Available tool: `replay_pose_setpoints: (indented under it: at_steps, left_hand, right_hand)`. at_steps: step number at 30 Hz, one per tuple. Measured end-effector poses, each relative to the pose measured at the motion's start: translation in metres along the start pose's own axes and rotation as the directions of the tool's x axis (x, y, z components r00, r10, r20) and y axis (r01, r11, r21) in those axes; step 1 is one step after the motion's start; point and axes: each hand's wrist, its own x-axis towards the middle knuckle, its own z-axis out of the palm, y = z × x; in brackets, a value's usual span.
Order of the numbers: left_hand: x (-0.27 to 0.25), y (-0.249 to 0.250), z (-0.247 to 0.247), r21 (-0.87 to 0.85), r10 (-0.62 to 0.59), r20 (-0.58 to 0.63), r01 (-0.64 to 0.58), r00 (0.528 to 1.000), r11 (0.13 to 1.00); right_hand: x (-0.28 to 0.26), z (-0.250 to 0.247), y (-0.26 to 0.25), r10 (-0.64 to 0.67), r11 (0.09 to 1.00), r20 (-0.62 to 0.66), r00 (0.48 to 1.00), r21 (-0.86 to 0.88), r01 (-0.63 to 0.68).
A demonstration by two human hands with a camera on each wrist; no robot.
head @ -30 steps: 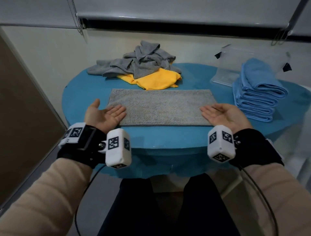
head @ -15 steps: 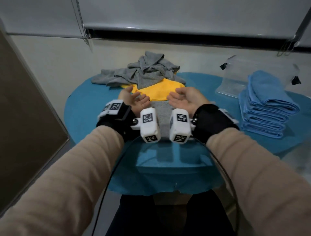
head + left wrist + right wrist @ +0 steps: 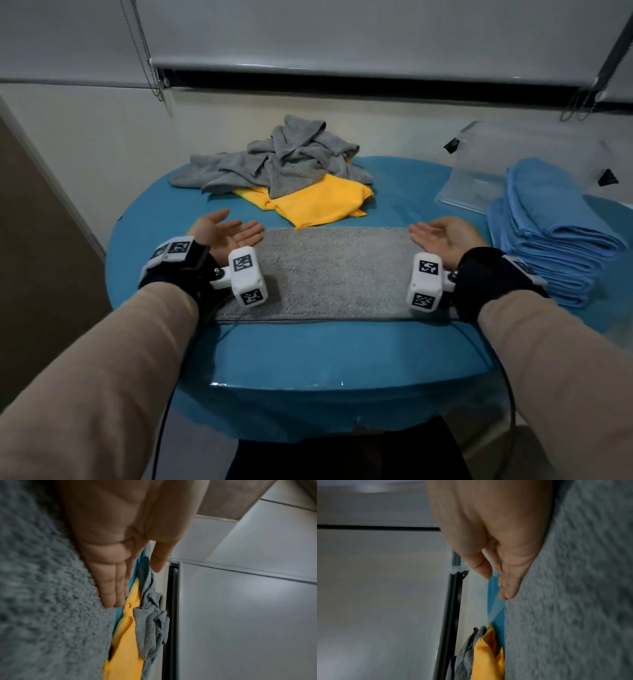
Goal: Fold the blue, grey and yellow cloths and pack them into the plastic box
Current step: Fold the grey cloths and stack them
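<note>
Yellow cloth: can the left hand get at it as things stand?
Probably yes. The left hand is open and holds nothing, and the yellow cloth lies just beyond it across bare table. Grey cloths cover only its far part; the near edge is exposed.

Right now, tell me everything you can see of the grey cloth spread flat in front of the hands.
The grey cloth is a fluffy, terry-like towel, lying flat as a long rectangle with a stitched near hem, on the blue table. The left hand and right hand are at its two ends, palms up and open; whether they touch it is unclear. Its far edge lies close to the yellow cloth.
</note>
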Motion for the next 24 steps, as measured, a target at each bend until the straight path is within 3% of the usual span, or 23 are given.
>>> replay_pose_setpoints:
  at_steps: [2,4,6,8,9,11,12,16,18,20,24]
  left_hand:
    - [-0.002,-0.004,0.008,0.088,0.032,-0.043,-0.028,0.999,0.996]
    - [-0.005,-0.01,0.018,0.258,0.092,-0.055,-0.075,0.994,0.963]
    - [-0.011,-0.017,0.032,0.509,0.128,0.002,-0.111,0.992,0.853]
    - [-0.019,-0.022,0.049,0.785,0.115,0.097,-0.147,0.989,0.602]
    - [-0.024,-0.025,0.056,0.898,0.075,0.147,-0.165,0.986,0.408]
    - [-0.033,-0.031,0.069,0.982,-0.044,0.189,-0.189,0.981,-0.006]
    - [-0.038,-0.034,0.073,0.97,-0.093,0.187,-0.199,0.978,-0.138]
    - [-0.046,-0.047,0.087,0.876,-0.255,0.126,-0.228,0.959,-0.424]
    - [-0.043,-0.05,0.089,0.794,-0.268,0.087,-0.23,0.959,-0.564]
    - [-0.04,-0.048,0.087,0.777,-0.281,0.065,-0.225,0.958,-0.587]
    - [-0.04,-0.045,0.085,0.839,-0.306,0.049,-0.206,0.951,-0.504]
  right_hand:
    - [0.001,-0.007,-0.007,-0.074,0.992,-0.07,0.995,-0.108,0.066]
    - [0.002,-0.011,-0.012,-0.2,0.902,-0.094,0.975,-0.407,0.145]
    - [-0.004,-0.014,-0.013,-0.351,0.595,-0.055,0.935,-0.784,0.177]
    - [-0.011,-0.014,-0.014,-0.427,0.27,0.044,0.903,-0.947,0.174]
    - [-0.018,-0.014,-0.013,-0.397,0.167,0.082,0.914,-0.973,0.159]
    - [-0.033,-0.011,-0.012,-0.275,0.019,0.115,0.954,-0.992,0.125]
    - [-0.038,-0.011,-0.012,-0.225,-0.022,0.125,0.966,-0.992,0.124]
    - [-0.051,-0.015,-0.016,-0.147,-0.024,0.141,0.979,-0.99,0.139]
    - [-0.053,-0.019,-0.015,-0.158,0.048,0.16,0.974,-0.984,0.17]
    - [-0.054,-0.022,-0.012,-0.184,0.166,0.181,0.966,-0.963,0.212]
    - [-0.059,-0.02,-0.013,-0.228,0.358,0.201,0.953,-0.893,0.274]
